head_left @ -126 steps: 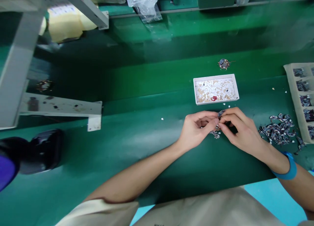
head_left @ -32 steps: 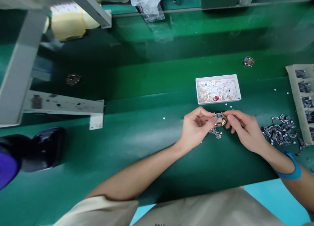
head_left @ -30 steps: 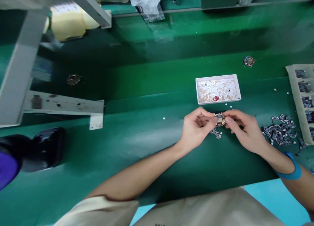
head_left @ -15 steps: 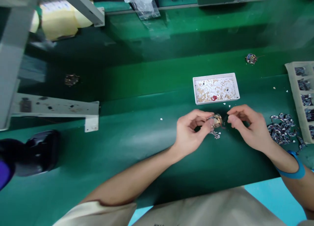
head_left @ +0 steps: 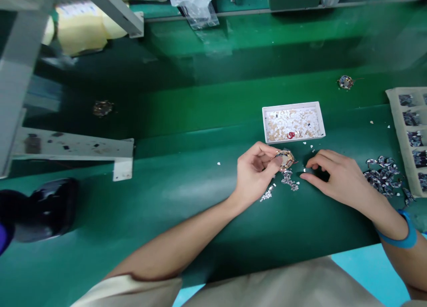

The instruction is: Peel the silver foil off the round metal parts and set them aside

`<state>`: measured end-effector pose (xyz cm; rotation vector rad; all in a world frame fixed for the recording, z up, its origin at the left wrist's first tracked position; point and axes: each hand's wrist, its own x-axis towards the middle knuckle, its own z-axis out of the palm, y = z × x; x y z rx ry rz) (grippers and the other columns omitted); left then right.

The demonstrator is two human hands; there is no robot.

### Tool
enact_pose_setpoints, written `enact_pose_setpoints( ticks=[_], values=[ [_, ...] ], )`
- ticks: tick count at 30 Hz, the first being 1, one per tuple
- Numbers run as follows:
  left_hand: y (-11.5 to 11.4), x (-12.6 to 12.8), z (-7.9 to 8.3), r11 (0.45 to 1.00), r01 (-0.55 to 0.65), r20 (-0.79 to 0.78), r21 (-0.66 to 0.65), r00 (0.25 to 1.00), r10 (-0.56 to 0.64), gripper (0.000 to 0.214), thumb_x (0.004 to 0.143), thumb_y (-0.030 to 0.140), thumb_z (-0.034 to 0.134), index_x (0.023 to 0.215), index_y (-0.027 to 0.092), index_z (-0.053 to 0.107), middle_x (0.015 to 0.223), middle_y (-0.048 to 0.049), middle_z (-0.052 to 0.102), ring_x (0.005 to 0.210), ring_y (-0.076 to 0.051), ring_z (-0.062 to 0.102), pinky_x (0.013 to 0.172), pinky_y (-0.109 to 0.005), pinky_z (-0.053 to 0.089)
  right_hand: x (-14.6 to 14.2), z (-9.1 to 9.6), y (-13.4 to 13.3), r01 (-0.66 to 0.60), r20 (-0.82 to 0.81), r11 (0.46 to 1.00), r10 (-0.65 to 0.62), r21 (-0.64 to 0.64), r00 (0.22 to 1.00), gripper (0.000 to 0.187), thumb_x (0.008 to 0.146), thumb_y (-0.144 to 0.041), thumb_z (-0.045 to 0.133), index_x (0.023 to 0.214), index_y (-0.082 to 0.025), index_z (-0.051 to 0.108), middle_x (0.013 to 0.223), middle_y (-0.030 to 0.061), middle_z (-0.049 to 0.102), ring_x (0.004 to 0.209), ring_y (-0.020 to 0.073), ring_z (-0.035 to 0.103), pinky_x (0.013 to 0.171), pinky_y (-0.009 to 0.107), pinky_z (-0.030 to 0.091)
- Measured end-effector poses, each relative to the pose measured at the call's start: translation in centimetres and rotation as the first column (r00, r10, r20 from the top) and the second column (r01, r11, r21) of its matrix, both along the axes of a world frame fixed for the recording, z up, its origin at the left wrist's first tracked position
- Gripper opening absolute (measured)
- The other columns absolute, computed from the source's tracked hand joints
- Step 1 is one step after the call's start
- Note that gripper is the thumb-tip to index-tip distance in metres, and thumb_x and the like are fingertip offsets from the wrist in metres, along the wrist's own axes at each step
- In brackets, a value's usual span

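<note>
My left hand pinches a small round gold-and-silver electronic part by its edge, tilted, with a thin reddish wire at its right side. My right hand is a short way to the right, thumb and forefinger apart. A tiny white speck shows between those fingertips; whether it is touched I cannot tell. Below the round part lies a small cluster of silvery pieces on the green table. Closer to me are a few small white strips. Just beyond the hands stands a white box of white and tan bits, with something red inside.
A heap of dark shiny pieces lies right of my right hand, beside a compartment tray. Similar round parts rest at the back right and back left. A grey metal frame and a black object stand at the left.
My left hand has moved slightly left with the round part, uncovering the silvery pieces and white strips. My right hand has turned, and its thumb and forefinger have spread.
</note>
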<state>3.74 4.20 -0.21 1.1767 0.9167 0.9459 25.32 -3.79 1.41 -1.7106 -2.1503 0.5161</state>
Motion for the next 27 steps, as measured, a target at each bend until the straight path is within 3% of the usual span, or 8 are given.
enact_pose_setpoints(
  ticks=[7, 10, 13, 15, 17, 22, 27],
  values=[
    [-0.6, -0.5, 0.1, 0.985, 0.108, -0.116, 0.132, 0.989, -0.093, 0.012, 0.082, 0.021, 0.082, 0.09, 0.016, 0.075, 0.074, -0.0027, 0.075, 0.066, -0.015, 0.074, 0.063, -0.02, 0.063, -1.1, -0.2, 0.1, -0.068, 0.079, 0.997, 0.07, -0.022, 0.994, 0.016, 0.108, -0.024, 0.054, 0.101, -0.019, 0.068, 0.099, 0.0068, 0.069, 0.089, 0.0213, 0.065, 0.077, 0.035, 0.048],
    [-0.8, -0.6, -0.1, 0.958, 0.239, -0.137, 0.16, 0.966, -0.218, 0.024, 0.083, 0.019, 0.079, 0.107, 0.018, 0.08, 0.071, -0.0002, 0.07, 0.06, -0.012, 0.069, 0.061, -0.018, 0.061, -0.9, 0.4, 0.2, 0.004, -0.093, 1.0, -0.006, -0.024, 0.996, 0.016, 0.11, -0.026, 0.053, 0.104, -0.019, 0.065, 0.098, 0.0051, 0.067, 0.081, 0.0172, 0.063, 0.071, 0.031, 0.047],
    [-1.0, -0.6, -0.2, 0.917, 0.348, -0.145, 0.193, 0.935, -0.324, 0.031, 0.085, 0.015, 0.075, 0.115, 0.019, 0.08, 0.07, 0.0007, 0.069, 0.056, -0.01, 0.065, 0.059, -0.017, 0.06, -1.0, 0.8, 0.2, 0.114, -0.348, 0.993, -0.098, 0.024, 0.932, 0.016, 0.109, -0.031, 0.054, 0.103, -0.02, 0.064, 0.093, 0.0028, 0.064, 0.074, 0.0135, 0.06, 0.067, 0.028, 0.047],
    [-1.1, -0.5, -0.2, 0.894, 0.393, -0.145, 0.214, 0.918, -0.369, 0.032, 0.086, 0.012, 0.073, 0.117, 0.02, 0.08, 0.068, 0.0016, 0.068, 0.054, -0.009, 0.063, 0.057, -0.016, 0.059, -1.3, 0.9, 0.2, 0.139, -0.401, 0.986, -0.093, 0.087, 0.911, 0.015, 0.109, -0.031, 0.056, 0.103, -0.02, 0.065, 0.093, 0.0029, 0.064, 0.073, 0.0127, 0.06, 0.067, 0.027, 0.048],
    [-1.1, -0.5, -0.2, 0.883, 0.412, -0.134, 0.226, 0.911, -0.391, 0.034, 0.086, 0.01, 0.073, 0.118, 0.021, 0.079, 0.069, 0.002, 0.068, 0.055, -0.009, 0.063, 0.057, -0.016, 0.058, -1.7, 0.7, 0.1, 0.123, -0.353, 0.98, -0.062, 0.154, 0.934, 0.016, 0.109, -0.03, 0.055, 0.104, -0.019, 0.066, 0.096, 0.0044, 0.067, 0.077, 0.0135, 0.064, 0.068, 0.027, 0.05],
    [-1.0, -0.7, -0.2, 0.891, 0.425, -0.085, 0.159, 0.905, -0.416, 0.035, 0.085, 0.01, 0.074, 0.119, 0.019, 0.079, 0.068, 0.0012, 0.066, 0.055, -0.009, 0.063, 0.056, -0.017, 0.057, -2.0, 0.1, 0.1, 0.1, -0.284, 0.968, -0.032, 0.229, 0.958, 0.019, 0.109, -0.03, 0.055, 0.105, -0.021, 0.071, 0.099, 0.0054, 0.073, 0.085, 0.0155, 0.071, 0.073, 0.028, 0.054],
    [-1.2, -0.5, -0.4, 0.912, 0.409, 0.019, 0.034, 0.912, -0.41, 0.024, 0.084, 0.014, 0.078, 0.108, 0.015, 0.08, 0.08, -0.0061, 0.077, 0.063, -0.015, 0.073, 0.062, -0.02, 0.063, -1.6, 0.2, 0.0, 0.075, -0.314, 0.965, 0.007, 0.25, 0.949, 0.013, 0.106, -0.026, 0.061, 0.106, -0.023, 0.074, 0.101, 0.0048, 0.076, 0.089, 0.0168, 0.073, 0.077, 0.029, 0.056]
  ],
)
